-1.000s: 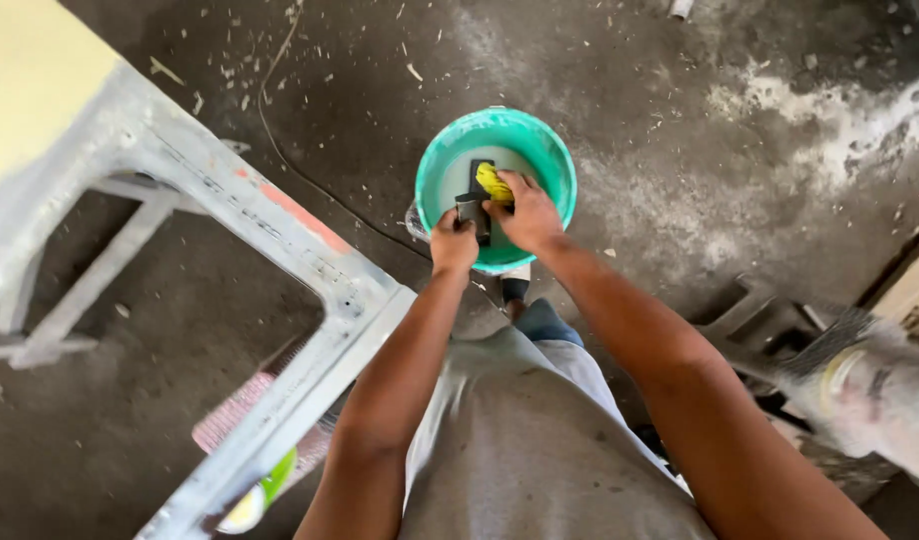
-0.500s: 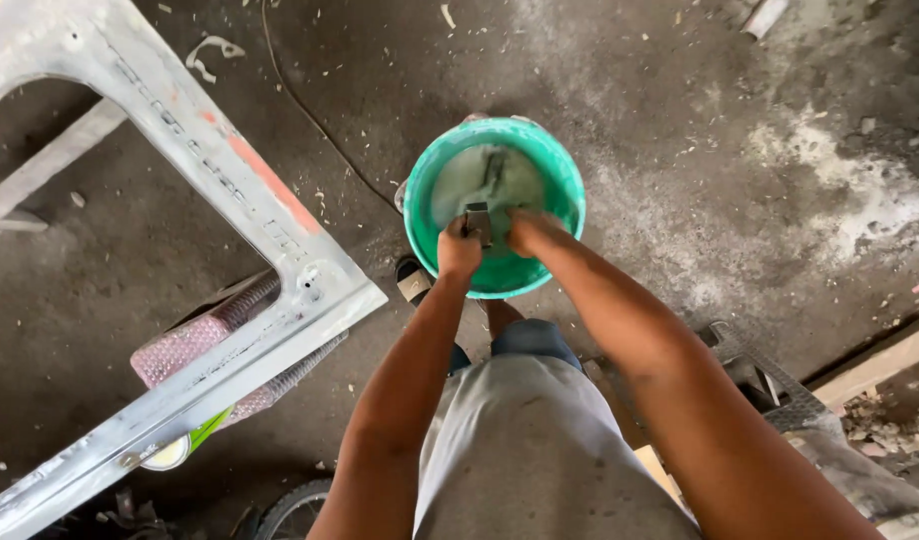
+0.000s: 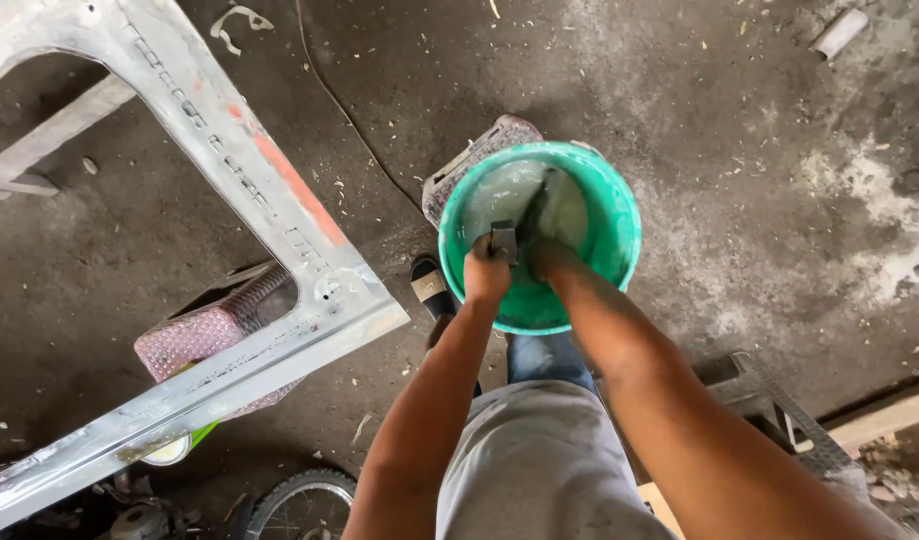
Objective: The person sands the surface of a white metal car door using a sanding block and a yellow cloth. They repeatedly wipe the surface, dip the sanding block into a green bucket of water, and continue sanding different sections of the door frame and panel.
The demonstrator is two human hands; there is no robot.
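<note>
A green plastic bucket (image 3: 620,215) with cloudy grey water stands on the floor in front of my knees. Both my hands are at its near rim. My left hand (image 3: 485,275) is closed around a small dark block (image 3: 504,240) held just above the water. My right hand (image 3: 552,258) is beside it, touching it, with the fingers curled on a dark strip (image 3: 538,210) that reaches down into the water. My forearms run up from the bottom of the view over my grey shorts.
A bare grey metal car-body frame (image 3: 280,190) lies tilted at the left over a pink plastic stool (image 3: 190,345). A grey crate (image 3: 470,160) sits behind the bucket and a black crate (image 3: 770,400) at the right. A sandalled foot (image 3: 435,290), a small wheel (image 3: 300,500) and a thin cable (image 3: 345,105) lie nearby.
The yellow sponge seen in my right hand a second ago no longer shows. Both hands have dipped lower at the bucket's near rim, and the view has shifted right.
</note>
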